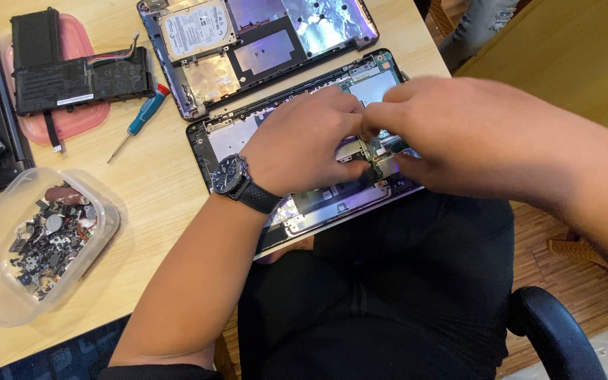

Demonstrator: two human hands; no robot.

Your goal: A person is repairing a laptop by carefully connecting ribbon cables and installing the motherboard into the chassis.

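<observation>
Fingertips of both hands met over the opened black laptop base (248,134), which lay half on the pale wooden counter (156,183) and half over the person's lap. The left hand (304,141), a dark wristwatch (232,174) on its wrist, and the right hand (452,130) pinched at a small green circuit board (381,149); exactly what each gripped could not be told. Beyond lay a detached laptop cover with a silver hard drive (197,28), a blue-handled screwdriver (142,116), a black battery pack (79,77), and a clear plastic tub of screws (43,243).
</observation>
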